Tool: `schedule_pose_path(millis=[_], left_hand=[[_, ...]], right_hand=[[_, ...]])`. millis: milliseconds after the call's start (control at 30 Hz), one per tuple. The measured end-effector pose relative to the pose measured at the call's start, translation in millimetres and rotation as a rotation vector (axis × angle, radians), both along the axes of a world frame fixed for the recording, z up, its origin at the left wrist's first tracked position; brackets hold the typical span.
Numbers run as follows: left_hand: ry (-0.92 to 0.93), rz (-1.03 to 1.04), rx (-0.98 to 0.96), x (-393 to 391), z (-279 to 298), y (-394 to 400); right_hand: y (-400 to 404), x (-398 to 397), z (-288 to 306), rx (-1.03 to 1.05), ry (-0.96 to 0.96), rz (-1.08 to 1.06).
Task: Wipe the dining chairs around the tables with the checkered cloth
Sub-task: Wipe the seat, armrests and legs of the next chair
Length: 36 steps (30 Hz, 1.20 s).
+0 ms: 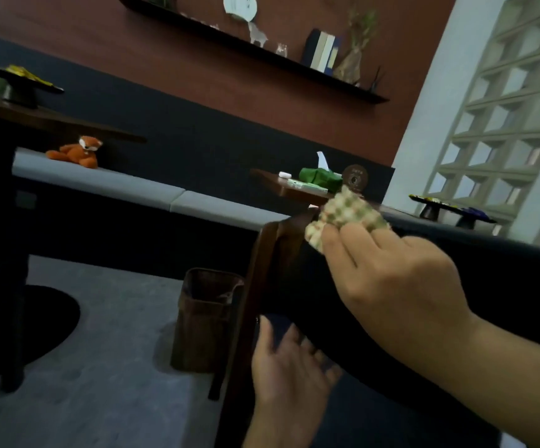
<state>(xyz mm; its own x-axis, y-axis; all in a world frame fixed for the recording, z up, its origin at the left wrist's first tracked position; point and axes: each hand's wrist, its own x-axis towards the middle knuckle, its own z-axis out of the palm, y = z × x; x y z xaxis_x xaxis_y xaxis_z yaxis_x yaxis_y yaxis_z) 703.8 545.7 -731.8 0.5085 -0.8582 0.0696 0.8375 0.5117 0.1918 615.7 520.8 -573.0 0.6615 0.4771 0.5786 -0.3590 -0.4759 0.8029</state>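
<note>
right hand (391, 282): comes in from the right edge, sits mid-right of the frame, fingers laid over the checkered cloth (343, 218) and pressing it onto the top of the chair back
checkered cloth: green and cream checks, bunched up, just right of center, sitting at the top corner of the dining chair (294, 286); fingertips cover its lower edge
dining chair: dark padded back with a brown wood frame, runs from center down to the lower right, tilted in the view
left hand (288, 370): bottom center, palm toward the chair back, fingers spread and relaxed, holding nothing; looks like it's touching the padding but it's blurry, can't say for sure
bin (204, 321): brown, on the grey floor just left of the chair frame
fox plush (76, 151): orange, lying on the grey bench, upper left
tissue pack (320, 177): green, on a small wooden table right behind the cloth
shelf (262, 53): dark, along the red wall up top, with books and a vase on it
</note>
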Motion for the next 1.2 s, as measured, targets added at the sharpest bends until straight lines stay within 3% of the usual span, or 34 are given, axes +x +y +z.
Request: schedule_pose_path(millis=[233,500,667,767,833,967,1067,1200], left_hand=[[-0.027,0.066,-0.155,-6.3,-17.0,0.7],[0.002,0.059,-0.263,-10.3,-26.6,-0.6],[-0.023,0.084,-0.26,-12.1,-23.9,-3.2],[-0.024,0.071,-0.276,-8.6,-25.7,-1.8],[-0.024,0.057,-0.282,-9.1,-29.1,-0.4],[0.025,0.048,-0.332,-10.4,-33.7,-1.3],[0.039,0.037,-0.335,-9.8,-32.4,-3.7],[0.028,0.033,-0.358,-9.7,-31.2,-4.6]], right_hand=[[10.2,21.7,-21.4,-0.057,-0.099,-0.101],[7.9,25.4,-64.2,-0.216,0.416,-0.196],[32.7,47.8,-5.5,-0.131,0.159,-0.211],[31.3,57.7,-21.6,-0.072,0.178,-0.292],[27.7,56.5,-49.6,-0.108,0.284,-0.291],[30.3,59.1,-66.5,0.064,0.638,-0.343],[41.4,60.4,-33.5,-0.036,0.518,-0.339],[47.3,57.3,25.6,0.096,0.091,-0.29]])
